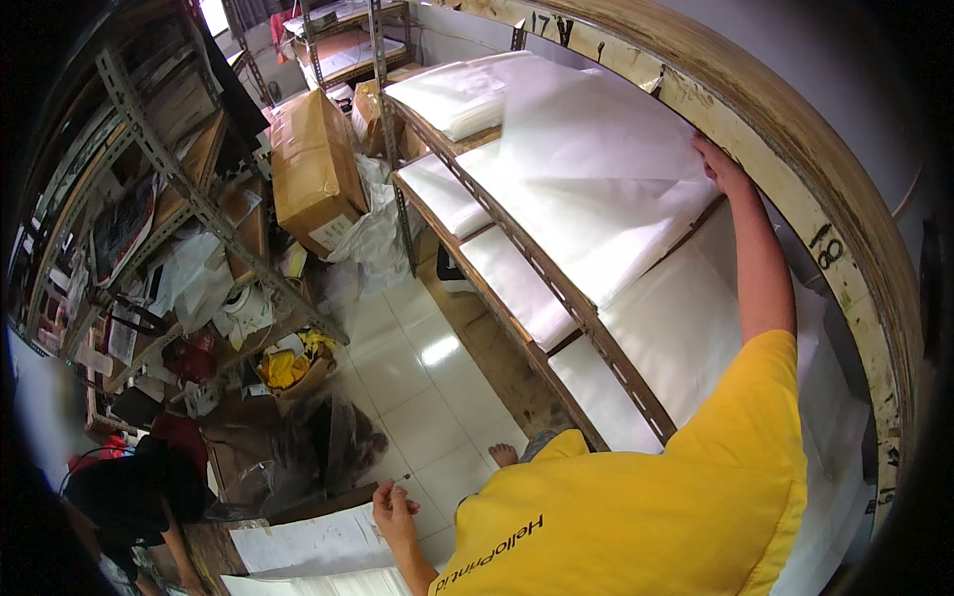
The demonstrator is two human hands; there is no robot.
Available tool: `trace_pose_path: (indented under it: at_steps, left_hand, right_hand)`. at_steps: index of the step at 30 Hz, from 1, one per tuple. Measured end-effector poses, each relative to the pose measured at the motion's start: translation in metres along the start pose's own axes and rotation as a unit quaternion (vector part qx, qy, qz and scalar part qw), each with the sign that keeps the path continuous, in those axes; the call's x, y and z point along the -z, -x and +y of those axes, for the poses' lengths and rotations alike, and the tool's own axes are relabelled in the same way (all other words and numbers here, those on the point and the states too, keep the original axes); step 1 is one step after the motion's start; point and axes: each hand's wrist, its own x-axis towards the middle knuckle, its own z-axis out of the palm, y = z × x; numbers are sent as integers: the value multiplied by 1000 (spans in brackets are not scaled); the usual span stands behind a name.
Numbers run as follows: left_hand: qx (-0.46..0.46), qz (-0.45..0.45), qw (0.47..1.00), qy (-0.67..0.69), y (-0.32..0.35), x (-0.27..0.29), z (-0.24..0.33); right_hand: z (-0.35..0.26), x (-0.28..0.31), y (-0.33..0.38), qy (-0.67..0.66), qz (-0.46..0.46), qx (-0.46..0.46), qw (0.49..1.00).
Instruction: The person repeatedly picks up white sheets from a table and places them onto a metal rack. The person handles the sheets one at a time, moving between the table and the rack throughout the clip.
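Observation:
My right hand [720, 164] reaches up to the far edge of a tall stack of thin white sheets [596, 189] on a metal-framed shelf. Its fingers grip the back corner of the top sheet, which lies spread over the stack. My left hand [393, 502] is down at the lower left. There its fingers curl over the corner of a white paper sheet [308, 541] lying on a wooden table [204, 556]. My yellow shirt [636, 507] fills the lower middle of the view.
More white stacks [517, 283] fill the lower shelf levels. A large cardboard box [313, 169] stands across the tiled aisle [417, 387], beside cluttered racks [189, 199] and plastic bags. A person in black [129, 492] crouches at the lower left.

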Motion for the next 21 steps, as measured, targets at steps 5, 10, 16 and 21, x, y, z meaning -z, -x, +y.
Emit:
trace_pose_path:
  at_steps: [5, 10, 16, 21]
  left_hand:
    - [-42, -59, 997, -18, -22, -38, 32]
    - [-104, -78, 991, -43, -48, -48, 61]
    - [-102, -88, 990, -46, -51, -52, 60]
    - [-73, -101, 992, -34, -48, -56, 43]
  right_hand:
    - [65, 32, -23, 57, 76, -67, 993]
    - [68, 28, -5, 155, 77, -97, 980]
    - [41, 13, 24, 149, 83, -113, 979]
    - [67, 34, 7, 259, 99, -61, 959]
